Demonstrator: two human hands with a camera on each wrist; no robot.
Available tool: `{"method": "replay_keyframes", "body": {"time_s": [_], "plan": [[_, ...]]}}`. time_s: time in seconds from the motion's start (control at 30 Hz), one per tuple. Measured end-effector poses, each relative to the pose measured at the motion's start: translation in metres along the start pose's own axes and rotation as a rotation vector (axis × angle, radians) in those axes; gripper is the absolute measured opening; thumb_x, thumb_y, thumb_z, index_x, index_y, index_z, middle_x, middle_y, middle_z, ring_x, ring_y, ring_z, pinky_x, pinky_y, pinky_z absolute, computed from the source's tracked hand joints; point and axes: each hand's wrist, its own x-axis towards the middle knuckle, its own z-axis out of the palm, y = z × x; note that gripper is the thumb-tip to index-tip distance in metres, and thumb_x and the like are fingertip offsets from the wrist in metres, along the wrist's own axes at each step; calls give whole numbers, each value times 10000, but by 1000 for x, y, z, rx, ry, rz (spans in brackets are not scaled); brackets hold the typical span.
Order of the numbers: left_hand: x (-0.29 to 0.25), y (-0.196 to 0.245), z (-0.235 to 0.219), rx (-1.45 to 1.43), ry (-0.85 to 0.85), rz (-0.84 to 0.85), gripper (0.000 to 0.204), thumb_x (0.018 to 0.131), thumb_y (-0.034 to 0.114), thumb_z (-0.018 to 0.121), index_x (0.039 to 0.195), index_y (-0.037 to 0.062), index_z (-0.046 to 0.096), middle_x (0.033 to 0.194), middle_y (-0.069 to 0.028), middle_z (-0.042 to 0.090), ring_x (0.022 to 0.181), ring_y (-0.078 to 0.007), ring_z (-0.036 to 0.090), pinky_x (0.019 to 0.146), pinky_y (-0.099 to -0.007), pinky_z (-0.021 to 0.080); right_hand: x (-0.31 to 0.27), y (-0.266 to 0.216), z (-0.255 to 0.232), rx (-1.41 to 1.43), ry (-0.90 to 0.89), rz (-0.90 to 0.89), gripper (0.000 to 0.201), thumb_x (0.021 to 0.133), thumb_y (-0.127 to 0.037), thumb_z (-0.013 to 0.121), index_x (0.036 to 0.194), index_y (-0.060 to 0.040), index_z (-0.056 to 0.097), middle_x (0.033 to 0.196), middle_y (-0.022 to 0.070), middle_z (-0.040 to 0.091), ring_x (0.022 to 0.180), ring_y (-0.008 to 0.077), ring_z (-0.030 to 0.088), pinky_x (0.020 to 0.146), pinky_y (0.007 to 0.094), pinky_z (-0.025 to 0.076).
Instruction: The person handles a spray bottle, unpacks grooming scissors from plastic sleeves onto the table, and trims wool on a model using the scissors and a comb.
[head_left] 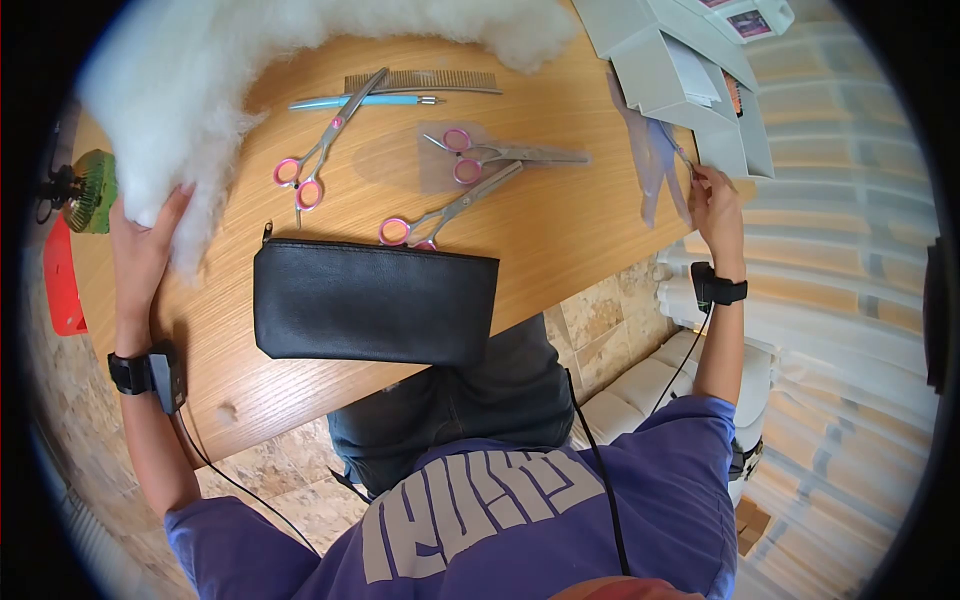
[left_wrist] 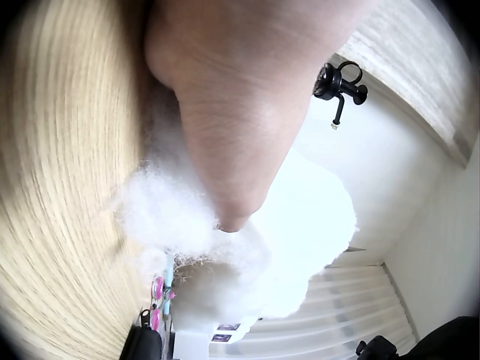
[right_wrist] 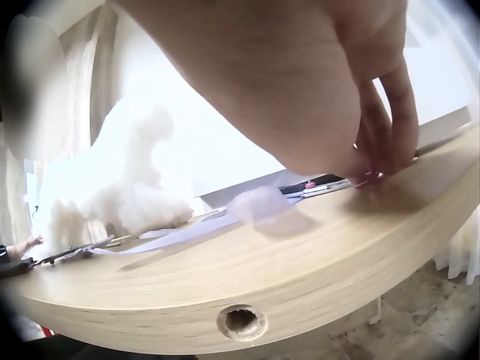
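Note:
My left hand (head_left: pixel 146 245) is at the white fluffy fur (head_left: pixel 165 110) on the left of the table, with the thumb along one side of a hanging tuft. Its other fingers are mostly hidden in the fur, so I cannot tell whether they curl round it. In the left wrist view the thumb presses into the white fluff (left_wrist: pixel 169 214). At the table's right edge my right hand (head_left: pixel 718 212) pinches the pink-ringed handle of a pair of scissors (head_left: pixel 681 150), whose blades lie over clear plastic sleeves (head_left: pixel 650 180). The handle (right_wrist: pixel 369 177) shows between the fingertips in the right wrist view.
A black zip pouch (head_left: pixel 375 302) lies near the front edge. Behind it are several pink-ringed scissors (head_left: pixel 330 135), a metal comb (head_left: pixel 430 80) and a light-blue tool (head_left: pixel 375 100). A white box (head_left: pixel 660 75) stands at the back right, and a green brush-like object (head_left: pixel 92 195) at the left.

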Motion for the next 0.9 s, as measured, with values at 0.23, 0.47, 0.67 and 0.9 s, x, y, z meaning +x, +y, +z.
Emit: {"method": "replay_keyframes", "body": {"time_s": [0.23, 0.47, 0.67, 0.9], "plan": [[2, -7, -1, -12, -11, -2, 299, 930, 154, 746, 1128, -61, 683, 1048, -93, 741, 909, -140, 674, 827, -298, 521, -4, -1, -8, 143, -74, 178, 151, 952, -63, 685, 1052, 49, 689, 1001, 181, 702, 721, 267, 696, 678, 360, 557], [1, -1, 1, 25, -3, 44, 357, 908, 177, 788, 1177, -34, 687, 1067, -87, 757, 945, -136, 689, 856, -300, 534, -24, 20, -17, 197, -185, -1, 150, 976, -53, 677, 1091, 38, 643, 1077, 137, 641, 766, 206, 646, 698, 320, 551], [0, 6, 6, -92, -29, 95, 391, 911, 202, 792, 1211, -20, 677, 1088, -82, 755, 957, -132, 696, 873, -293, 545, -39, 46, -20, 302, -269, 37, 137, 991, -68, 673, 968, 36, 588, 1034, 110, 605, 758, 181, 592, 766, 327, 520], [6, -14, 3, -81, -65, 175, 354, 928, 166, 772, 1213, -15, 665, 1105, -70, 745, 985, -123, 688, 884, -284, 539, -46, 29, -30, 572, -216, 297, 246, 974, -18, 690, 1045, -44, 456, 906, 36, 569, 794, 136, 603, 716, 268, 499]]}}
